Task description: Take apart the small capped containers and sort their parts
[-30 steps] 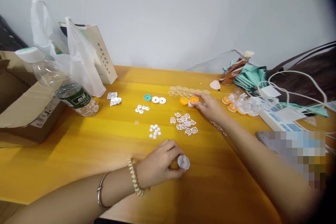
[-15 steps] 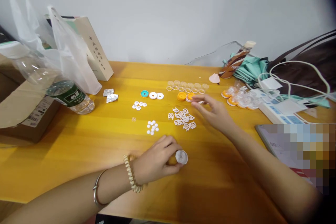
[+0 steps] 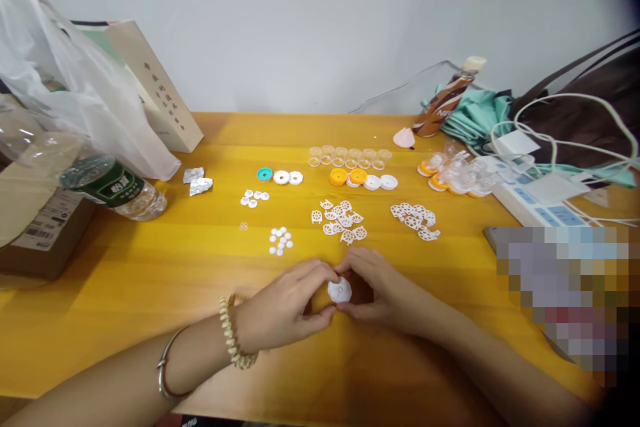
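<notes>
- Near the front edge of the yellow tabletop [image 3: 150, 280], both hands meet over one small white round disc [image 3: 339, 291].
- left hand [image 3: 280, 307] pinches the disc's left rim between thumb and fingertips; beaded bracelet [image 3: 231, 333] and metal bangle [image 3: 165, 367] on that wrist.
- right hand [image 3: 383, 287] pinches the opposite rim, fingers curled round it; the two hands' fingertips almost touch.
- Disc looks like thin moulded plastic: probably very light, stiff, a bit slick, and easy to drop or flick away. Best held by the rim, as now, not by the flat face.
- Just beyond the hands: heap of white cut-out wheel pieces [image 3: 339, 220], second heap [image 3: 415, 219] to its right, small white dots [image 3: 280, 241].
- Further back: orange caps [image 3: 349, 177], white caps [image 3: 380, 182], row of clear cups [image 3: 349, 157], teal ring [image 3: 265, 175].
- Far left: water bottle [image 3: 113, 187], plastic bag [image 3: 75, 107]. Far right: power strip [image 3: 530, 203] with white cables.
</notes>
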`<action>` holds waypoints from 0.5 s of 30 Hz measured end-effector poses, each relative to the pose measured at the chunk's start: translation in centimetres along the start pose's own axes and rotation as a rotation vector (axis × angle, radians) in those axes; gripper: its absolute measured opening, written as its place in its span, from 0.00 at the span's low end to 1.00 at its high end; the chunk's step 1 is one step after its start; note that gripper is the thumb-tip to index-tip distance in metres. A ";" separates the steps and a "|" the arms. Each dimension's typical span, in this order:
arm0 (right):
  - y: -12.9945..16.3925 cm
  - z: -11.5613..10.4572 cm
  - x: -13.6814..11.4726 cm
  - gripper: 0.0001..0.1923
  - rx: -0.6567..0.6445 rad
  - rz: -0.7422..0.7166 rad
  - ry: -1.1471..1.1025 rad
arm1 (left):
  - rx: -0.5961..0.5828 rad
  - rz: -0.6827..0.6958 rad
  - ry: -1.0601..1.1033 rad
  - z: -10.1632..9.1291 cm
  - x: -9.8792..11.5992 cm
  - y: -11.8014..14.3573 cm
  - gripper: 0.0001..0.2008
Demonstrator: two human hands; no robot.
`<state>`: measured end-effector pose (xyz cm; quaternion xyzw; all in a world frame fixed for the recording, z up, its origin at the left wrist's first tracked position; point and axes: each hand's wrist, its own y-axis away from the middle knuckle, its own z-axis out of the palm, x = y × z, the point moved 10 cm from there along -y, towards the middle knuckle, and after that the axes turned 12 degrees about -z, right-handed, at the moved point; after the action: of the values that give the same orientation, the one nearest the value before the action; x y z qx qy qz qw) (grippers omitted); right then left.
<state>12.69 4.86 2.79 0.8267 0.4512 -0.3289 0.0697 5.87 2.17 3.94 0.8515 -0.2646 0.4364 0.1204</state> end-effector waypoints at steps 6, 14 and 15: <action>0.1 0.2 0.3 0.11 0.071 0.011 0.067 | 0.104 -0.016 -0.076 -0.7 -0.9 -0.1 0.09; 0.4 0.7 1.5 0.12 0.127 0.091 0.059 | 0.165 -0.065 -0.057 -0.8 -1.6 0.0 0.08; 0.4 0.7 1.4 0.12 0.136 0.090 0.063 | 0.167 -0.086 -0.037 -0.9 -1.7 0.0 0.08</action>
<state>13.17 5.36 1.28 0.8588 0.3922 -0.3292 0.0138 4.47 3.15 3.10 0.8771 -0.1928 0.4355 0.0624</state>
